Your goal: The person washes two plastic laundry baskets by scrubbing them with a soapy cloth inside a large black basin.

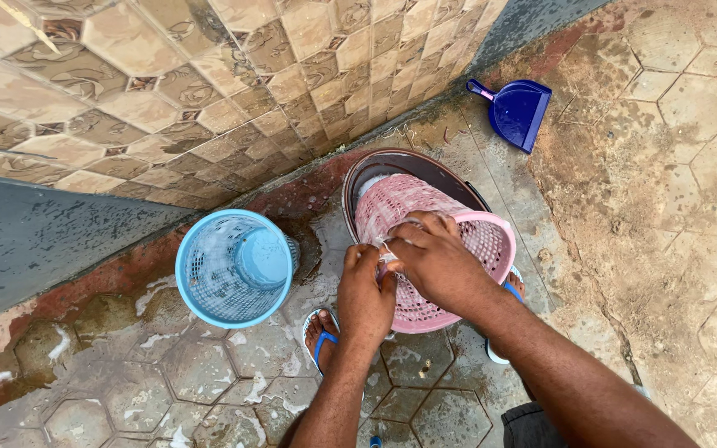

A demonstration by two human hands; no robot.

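A pink perforated plastic basket [458, 220] lies tilted on its side across a dark round basin [400, 162] on the wet ground. My right hand [433, 257] grips the basket's near rim from above. My left hand [367, 290] is closed beside it, pressing a small pale thing, hard to make out, against the same rim. The two hands touch. A light blue perforated basket [234, 265] stands upright to the left, apart from both hands.
A tiled wall [209, 83] runs along the back left. A blue dustpan [518, 110] lies at the back right near the wall. My feet in blue-strapped sandals [321, 332] stand on wet, soapy hexagonal paving [690, 166].
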